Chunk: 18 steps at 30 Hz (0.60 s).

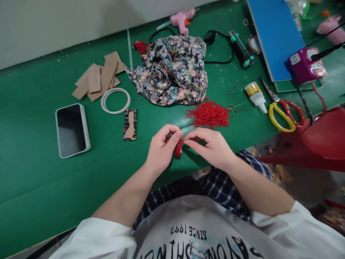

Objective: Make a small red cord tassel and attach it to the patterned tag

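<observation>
My left hand (pixel 161 147) and my right hand (pixel 211 147) meet over the near edge of the green table (pixel 35 187). Both pinch a small bundle of red thread (pixel 178 148) between their fingertips; the bundle hangs down between the hands. Just beyond the hands lies a loose heap of red threads (pixel 208 114). A small card wrapped in floral fabric (pixel 130 124) lies to the left of my left hand.
A crumpled floral cloth (pixel 174 70) lies at the middle back, with cardboard pieces (pixel 99 76), a tape ring (pixel 115 100) and a phone (pixel 72 129) to the left. To the right are a glue bottle (pixel 256 95), scissors (pixel 283 111), a pink glue gun (pixel 182 19) and a blue board (pixel 277 34).
</observation>
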### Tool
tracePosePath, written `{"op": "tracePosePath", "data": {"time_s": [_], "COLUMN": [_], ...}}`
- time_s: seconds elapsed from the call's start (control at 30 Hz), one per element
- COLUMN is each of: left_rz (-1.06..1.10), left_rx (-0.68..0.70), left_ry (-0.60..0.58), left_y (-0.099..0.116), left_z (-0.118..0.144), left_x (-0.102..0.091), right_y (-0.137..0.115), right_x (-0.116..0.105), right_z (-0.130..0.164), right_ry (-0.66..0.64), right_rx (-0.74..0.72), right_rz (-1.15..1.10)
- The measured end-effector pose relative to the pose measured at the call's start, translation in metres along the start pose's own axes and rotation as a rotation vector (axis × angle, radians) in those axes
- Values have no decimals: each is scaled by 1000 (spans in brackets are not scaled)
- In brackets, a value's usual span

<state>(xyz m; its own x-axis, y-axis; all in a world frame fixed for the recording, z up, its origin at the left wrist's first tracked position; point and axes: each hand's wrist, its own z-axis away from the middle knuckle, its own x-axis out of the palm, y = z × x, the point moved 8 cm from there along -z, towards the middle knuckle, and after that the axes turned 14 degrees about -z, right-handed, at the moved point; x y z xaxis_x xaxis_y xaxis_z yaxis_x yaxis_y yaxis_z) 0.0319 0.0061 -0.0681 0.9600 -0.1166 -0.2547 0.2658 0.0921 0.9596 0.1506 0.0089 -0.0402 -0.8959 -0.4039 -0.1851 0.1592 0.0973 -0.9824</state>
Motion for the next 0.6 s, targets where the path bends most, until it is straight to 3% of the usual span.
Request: {"op": "tracePosePath", "data": {"time_s": [0.3, 0.5, 0.6], "left_rz": [-41, 16, 84], "left_rx": [37, -53, -116], "left_ry": [43, 46, -8], "left_y": [4, -2, -6], "left_z": [1, 2, 2], "left_x": [-3, -2, 3], "right_y": [7, -1, -5], "right_x": [-1, -4, -3], "right_z": [2, 1, 2], "right_ry": [80, 117, 103], "right_rx": [62, -46, -104], "right_rz": [-172, -86, -12]}}
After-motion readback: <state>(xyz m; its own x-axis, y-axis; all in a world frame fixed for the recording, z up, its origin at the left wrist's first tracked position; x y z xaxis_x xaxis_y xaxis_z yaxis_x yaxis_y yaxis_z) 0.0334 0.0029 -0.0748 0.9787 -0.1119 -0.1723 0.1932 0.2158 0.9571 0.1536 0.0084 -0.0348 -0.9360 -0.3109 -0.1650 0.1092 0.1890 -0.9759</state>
